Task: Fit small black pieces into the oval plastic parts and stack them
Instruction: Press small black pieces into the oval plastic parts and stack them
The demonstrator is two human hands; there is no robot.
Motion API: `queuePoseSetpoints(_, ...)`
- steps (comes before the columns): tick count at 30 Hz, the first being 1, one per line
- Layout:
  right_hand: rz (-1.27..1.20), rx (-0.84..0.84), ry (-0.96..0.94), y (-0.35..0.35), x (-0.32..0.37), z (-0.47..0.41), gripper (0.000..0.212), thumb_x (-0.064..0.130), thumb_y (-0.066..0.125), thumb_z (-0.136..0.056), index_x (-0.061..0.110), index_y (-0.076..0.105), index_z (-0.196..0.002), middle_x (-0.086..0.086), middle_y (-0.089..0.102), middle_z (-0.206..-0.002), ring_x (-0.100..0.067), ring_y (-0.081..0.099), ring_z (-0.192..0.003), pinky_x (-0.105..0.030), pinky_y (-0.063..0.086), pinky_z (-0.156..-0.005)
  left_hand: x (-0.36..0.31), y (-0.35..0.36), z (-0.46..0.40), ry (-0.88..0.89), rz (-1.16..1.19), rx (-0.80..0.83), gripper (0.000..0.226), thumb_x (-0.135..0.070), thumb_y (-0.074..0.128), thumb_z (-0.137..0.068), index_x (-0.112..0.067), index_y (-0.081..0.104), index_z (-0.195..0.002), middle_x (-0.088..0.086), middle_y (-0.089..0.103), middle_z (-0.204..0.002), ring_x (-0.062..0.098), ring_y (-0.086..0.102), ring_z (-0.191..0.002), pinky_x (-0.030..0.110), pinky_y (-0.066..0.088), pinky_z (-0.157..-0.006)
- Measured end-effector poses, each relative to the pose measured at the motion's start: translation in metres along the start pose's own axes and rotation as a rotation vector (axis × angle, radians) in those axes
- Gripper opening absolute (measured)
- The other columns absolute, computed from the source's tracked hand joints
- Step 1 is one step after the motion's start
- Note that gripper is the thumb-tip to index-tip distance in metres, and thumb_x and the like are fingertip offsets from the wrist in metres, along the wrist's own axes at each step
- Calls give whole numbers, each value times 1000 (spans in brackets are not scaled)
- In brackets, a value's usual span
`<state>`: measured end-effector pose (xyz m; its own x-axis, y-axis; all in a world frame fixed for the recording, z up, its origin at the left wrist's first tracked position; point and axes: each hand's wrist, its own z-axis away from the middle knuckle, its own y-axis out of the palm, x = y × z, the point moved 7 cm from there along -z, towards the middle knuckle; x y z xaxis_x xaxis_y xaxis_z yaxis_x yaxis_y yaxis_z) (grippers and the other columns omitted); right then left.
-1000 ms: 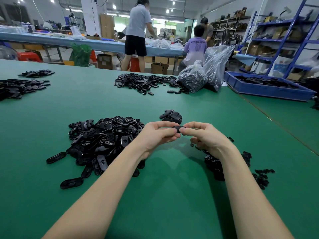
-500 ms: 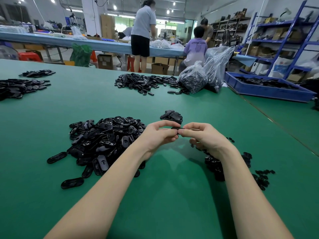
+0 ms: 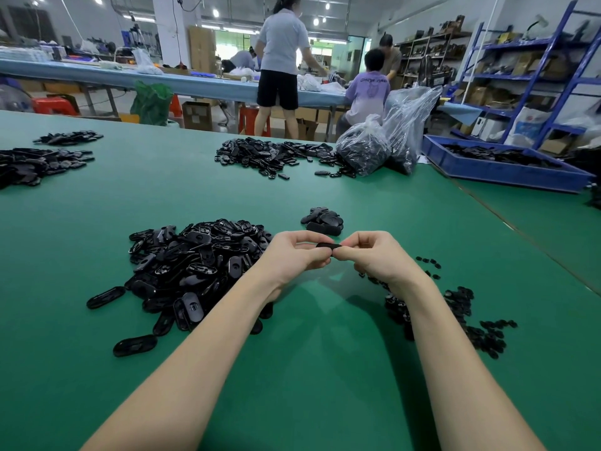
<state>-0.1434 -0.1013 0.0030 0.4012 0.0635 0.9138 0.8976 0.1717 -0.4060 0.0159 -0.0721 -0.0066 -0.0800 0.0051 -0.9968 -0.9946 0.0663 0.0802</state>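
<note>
Above the green table [image 3: 325, 369], my left hand [image 3: 296, 255] and my right hand [image 3: 374, 255] meet and pinch one black oval part [image 3: 328, 245] between their fingertips. A big heap of loose oval parts [image 3: 195, 262] lies to the left of my left forearm. Just beyond my hands sits a short stack of oval parts [image 3: 323, 220]. Small black pieces [image 3: 471, 323] are scattered to the right, partly hidden by my right forearm. Whether a small piece sits in the held part cannot be seen.
More black parts lie at the far middle [image 3: 276, 156] and far left [image 3: 35, 164]. Two clear bags of parts [image 3: 367, 148] stand at the back right beside a blue tray [image 3: 507, 172]. Beyond the table people work at a long bench, with blue shelving on the right.
My hands stay together on the oval part with only slight finger shifts. The standing person in the background has stepped to the right.
</note>
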Motion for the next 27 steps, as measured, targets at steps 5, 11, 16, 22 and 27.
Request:
queuePoseSetpoints(5, -60, -18, -6, 3, -2, -1, 15, 18, 80, -80, 19, 67, -72, 11, 51, -55, -5, 40, -43, -14, 31, -41, -2, -1, 0, 4, 11, 13, 17, 6, 69, -88, -8, 73, -95, 8, 76, -82, 13, 71, -74, 18, 57, -72)
queuePoseSetpoints(11, -52, -24, -10, 4, -3, -1, 15, 18, 79, -80, 19, 67, -72, 12, 50, -52, -4, 39, -41, -12, 30, -41, 1, -2, -1, -12, 20, -2, 17, 7, 69, -87, -5, 73, -97, 9, 75, -80, 13, 71, -72, 18, 57, -73)
queuePoseSetpoints(16, -27, -66, -12, 4, -6, -3, 17, 18, 80, -80, 19, 66, -71, 16, 51, -51, -3, 38, -42, -14, 31, -45, 3, 0, -2, -15, -33, -71, 17, 7, 68, -88, -5, 72, -99, 8, 74, -80, 10, 69, -67, 16, 58, -73)
queuePoseSetpoints(22, -45, -87, -18, 6, -7, -4, 16, 17, 81, -79, 18, 67, -71, 14, 52, -52, -2, 40, -43, -11, 31, -44, 5, -1, -1, -5, -113, -137, 15, 2, 69, -88, -9, 73, -98, 11, 75, -86, 14, 67, -71, 15, 56, -72)
queuePoseSetpoints(27, -78, -45, 6, 8, -8, -2, 15, 19, 82, -81, 19, 67, -75, 12, 58, -59, -3, 42, -45, -12, 32, -44, 1, -6, -2, 59, -246, -120, 14, -6, 71, -88, -19, 72, -94, 7, 76, -81, 13, 68, -72, 25, 55, -81)
